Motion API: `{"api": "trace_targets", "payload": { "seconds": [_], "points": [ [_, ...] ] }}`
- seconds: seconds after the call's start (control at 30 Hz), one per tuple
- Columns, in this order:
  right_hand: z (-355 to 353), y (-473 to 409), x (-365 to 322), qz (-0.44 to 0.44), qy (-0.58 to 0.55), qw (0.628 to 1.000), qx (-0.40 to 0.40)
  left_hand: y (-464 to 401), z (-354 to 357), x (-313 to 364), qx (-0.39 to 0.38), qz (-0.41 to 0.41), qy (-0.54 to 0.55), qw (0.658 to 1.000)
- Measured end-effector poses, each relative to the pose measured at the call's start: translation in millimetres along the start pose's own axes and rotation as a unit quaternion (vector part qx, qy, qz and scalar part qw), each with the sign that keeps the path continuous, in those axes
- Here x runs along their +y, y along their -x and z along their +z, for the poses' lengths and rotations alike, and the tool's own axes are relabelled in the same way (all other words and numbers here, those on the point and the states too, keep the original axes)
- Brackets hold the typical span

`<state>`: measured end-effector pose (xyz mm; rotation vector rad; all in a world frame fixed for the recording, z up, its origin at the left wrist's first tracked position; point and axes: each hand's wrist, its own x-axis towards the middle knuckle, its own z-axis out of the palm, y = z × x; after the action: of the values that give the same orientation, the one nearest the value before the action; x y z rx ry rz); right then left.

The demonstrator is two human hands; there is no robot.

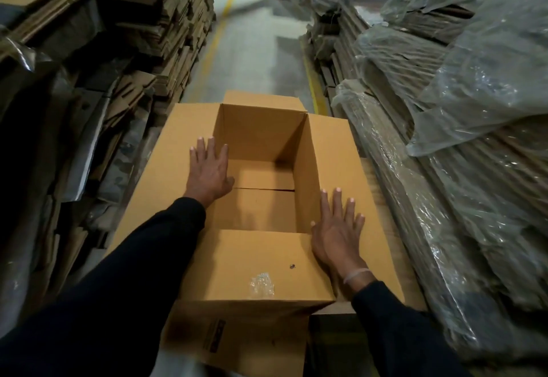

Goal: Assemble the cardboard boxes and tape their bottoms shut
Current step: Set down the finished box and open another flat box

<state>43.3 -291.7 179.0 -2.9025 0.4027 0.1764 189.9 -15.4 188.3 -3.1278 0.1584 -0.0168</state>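
Pressing flat with fingers spread, the left hand (209, 173) and right hand (338, 228) hold down the side flaps of an open cardboard box (261, 169) at frame centre — stacked flattened cardboard (166, 21) and plastic-wrapped piles (474, 80) line the aisle.

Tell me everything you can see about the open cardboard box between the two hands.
The cardboard box is tan corrugated board, upright, with its top open and four flaps spread outward. Inside, the bottom flaps meet at a dark seam. The near flap carries a crumpled bit of clear film. The left hand and the right hand press flat on the side flaps.
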Motion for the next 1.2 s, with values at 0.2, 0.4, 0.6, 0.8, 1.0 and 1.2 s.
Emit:
{"api": "trace_targets", "payload": {
  "seconds": [0.2,0.4,0.6,0.8,1.0,1.2],
  "points": [
    [-20,-118,-28,-0.083,0.045,0.995,-0.017,2,7,-1,0.023,0.025,0.010,0.999],
    [-30,-214,-44,-0.128,0.057,0.990,0.002,1,8,-1,0.029,0.033,0.036,0.998],
    [-34,-278,-55,-0.151,0.015,0.988,0.018,-1,5,-5,0.002,0.048,0.065,0.997],
    [-44,-338,-71,-0.130,-0.107,0.986,0.009,-5,8,-6,-0.009,0.045,0.078,0.996],
    [-47,-339,-64,-0.123,-0.444,0.887,0.010,-8,6,-1,0.000,0.014,0.097,0.995],
    [-77,-320,-57,-0.103,-0.648,0.750,-0.085,-9,2,0,-0.014,-0.013,0.113,0.993]
  ]
}}
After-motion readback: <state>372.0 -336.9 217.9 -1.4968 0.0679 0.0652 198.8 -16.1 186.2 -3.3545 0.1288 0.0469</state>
